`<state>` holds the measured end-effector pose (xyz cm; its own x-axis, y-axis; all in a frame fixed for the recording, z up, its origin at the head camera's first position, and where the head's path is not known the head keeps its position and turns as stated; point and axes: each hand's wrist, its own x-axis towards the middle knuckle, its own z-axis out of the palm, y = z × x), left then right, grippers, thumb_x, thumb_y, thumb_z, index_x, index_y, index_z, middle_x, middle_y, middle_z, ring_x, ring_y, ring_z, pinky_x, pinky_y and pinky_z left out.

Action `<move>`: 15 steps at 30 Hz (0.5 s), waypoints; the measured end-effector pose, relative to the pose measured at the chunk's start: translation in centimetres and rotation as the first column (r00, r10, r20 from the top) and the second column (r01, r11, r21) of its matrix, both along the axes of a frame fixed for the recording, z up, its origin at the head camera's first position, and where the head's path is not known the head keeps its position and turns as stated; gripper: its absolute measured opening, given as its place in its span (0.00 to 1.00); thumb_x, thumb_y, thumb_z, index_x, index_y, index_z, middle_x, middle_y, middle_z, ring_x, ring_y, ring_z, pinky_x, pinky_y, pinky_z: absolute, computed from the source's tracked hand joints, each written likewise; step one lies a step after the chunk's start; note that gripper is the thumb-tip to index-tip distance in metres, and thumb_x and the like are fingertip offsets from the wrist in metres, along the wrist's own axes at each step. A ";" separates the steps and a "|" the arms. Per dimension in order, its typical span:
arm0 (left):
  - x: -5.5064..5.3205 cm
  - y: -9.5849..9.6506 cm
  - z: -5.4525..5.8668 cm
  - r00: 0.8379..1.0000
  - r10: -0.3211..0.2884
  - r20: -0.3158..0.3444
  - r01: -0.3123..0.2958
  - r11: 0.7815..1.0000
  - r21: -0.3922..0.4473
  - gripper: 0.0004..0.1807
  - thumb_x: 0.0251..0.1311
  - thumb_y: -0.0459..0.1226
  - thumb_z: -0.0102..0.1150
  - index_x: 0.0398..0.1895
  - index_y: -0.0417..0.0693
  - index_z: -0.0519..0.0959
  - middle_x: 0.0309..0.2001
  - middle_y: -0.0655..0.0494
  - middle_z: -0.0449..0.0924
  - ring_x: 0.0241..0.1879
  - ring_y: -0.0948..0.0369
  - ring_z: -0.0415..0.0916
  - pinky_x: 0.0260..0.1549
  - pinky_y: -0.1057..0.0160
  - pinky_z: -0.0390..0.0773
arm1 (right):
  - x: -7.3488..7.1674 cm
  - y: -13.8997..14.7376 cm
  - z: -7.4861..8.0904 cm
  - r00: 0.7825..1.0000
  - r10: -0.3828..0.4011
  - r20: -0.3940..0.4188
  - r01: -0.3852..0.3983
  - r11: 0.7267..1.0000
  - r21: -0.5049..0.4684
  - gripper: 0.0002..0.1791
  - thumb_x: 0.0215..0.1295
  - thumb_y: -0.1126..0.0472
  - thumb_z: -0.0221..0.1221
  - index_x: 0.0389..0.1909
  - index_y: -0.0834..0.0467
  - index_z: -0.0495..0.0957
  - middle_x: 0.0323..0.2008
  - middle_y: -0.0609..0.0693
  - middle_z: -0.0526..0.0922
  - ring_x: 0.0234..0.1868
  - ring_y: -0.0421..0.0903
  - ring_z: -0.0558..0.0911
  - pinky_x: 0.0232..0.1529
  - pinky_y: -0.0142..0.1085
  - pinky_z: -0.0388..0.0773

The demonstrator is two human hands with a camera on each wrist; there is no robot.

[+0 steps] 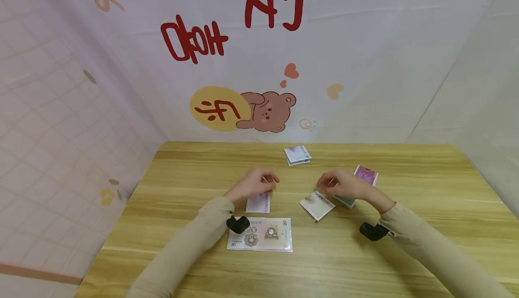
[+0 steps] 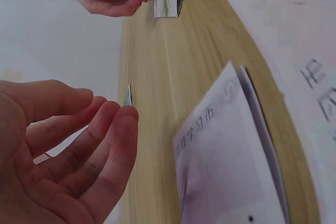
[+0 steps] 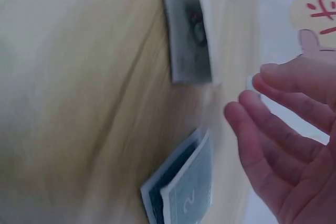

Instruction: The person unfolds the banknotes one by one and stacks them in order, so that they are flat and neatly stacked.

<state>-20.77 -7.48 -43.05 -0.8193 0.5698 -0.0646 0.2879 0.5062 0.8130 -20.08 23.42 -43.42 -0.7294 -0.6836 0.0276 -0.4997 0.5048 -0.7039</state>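
Note:
My left hand (image 1: pixel 255 183) hovers, fingers loosely curled and holding nothing, over a folded pale purple banknote (image 1: pixel 258 204). In the left wrist view that folded note (image 2: pixel 226 177) stands slightly apart at its fold, beside the fingers. My right hand (image 1: pixel 344 183) is also empty, its fingers relaxed above the table. Just below its fingertips lies a folded pale banknote (image 1: pixel 317 206). A folded green banknote (image 1: pixel 346 202) is partly hidden under this hand; the right wrist view shows the green note (image 3: pixel 191 187) with its halves spread a little.
A flat banknote marked 20 (image 1: pixel 269 239) lies nearest me, partly covered by the left wrist's black camera (image 1: pixel 238 224). A folded bluish note (image 1: pixel 298 154) rests near the back edge. Behind the right hand is a pink-purple note (image 1: pixel 366 175). A printed cloth wall (image 1: pixel 365 64) borders the wooden table (image 1: pixel 324 262).

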 end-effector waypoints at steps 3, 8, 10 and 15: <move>-0.5 0.8 -0.1 1.000 -0.006 0.000 0.006 1.000 0.001 0.10 0.62 0.26 0.55 0.44 0.33 0.81 0.29 0.51 0.78 0.29 0.52 0.79 0.23 0.70 0.74 | -0.8 -0.3 -0.2 0.999 -0.013 -0.029 0.014 1.000 0.014 0.06 0.59 0.73 0.60 0.37 0.67 0.81 0.33 0.54 0.83 0.34 0.43 0.79 0.33 0.35 0.77; -1.4 1.8 -0.3 1.000 0.018 0.005 -0.018 0.999 -0.029 0.10 0.63 0.28 0.55 0.44 0.34 0.81 0.31 0.51 0.78 0.30 0.53 0.78 0.24 0.69 0.73 | -2.8 -1.2 -0.4 0.994 -0.048 -0.094 0.051 0.998 0.034 0.05 0.58 0.74 0.60 0.36 0.69 0.80 0.33 0.55 0.83 0.36 0.49 0.81 0.39 0.43 0.79; -1.7 2.2 -0.4 1.000 0.028 -0.010 -0.029 0.998 -0.052 0.10 0.63 0.28 0.55 0.45 0.35 0.81 0.31 0.52 0.79 0.29 0.58 0.76 0.25 0.69 0.72 | -3.6 -1.5 -0.4 0.991 -0.060 -0.121 0.066 0.997 0.046 0.06 0.57 0.74 0.59 0.36 0.69 0.80 0.33 0.56 0.83 0.37 0.52 0.81 0.41 0.47 0.79; -2.6 2.8 -0.6 0.998 0.059 -0.026 -0.061 0.996 -0.070 0.10 0.62 0.29 0.56 0.45 0.35 0.81 0.33 0.53 0.79 0.31 0.63 0.73 0.33 0.68 0.73 | -5.5 -1.9 -0.8 0.978 -0.101 -0.185 0.115 0.992 0.061 0.06 0.56 0.74 0.60 0.35 0.69 0.81 0.33 0.57 0.83 0.39 0.55 0.81 0.44 0.51 0.78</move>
<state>-23.32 -4.65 -43.60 -0.8535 0.5144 -0.0831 0.2741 0.5787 0.7681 -25.59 21.52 -44.20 -0.7864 -0.6060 0.1200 -0.5553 0.6083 -0.5671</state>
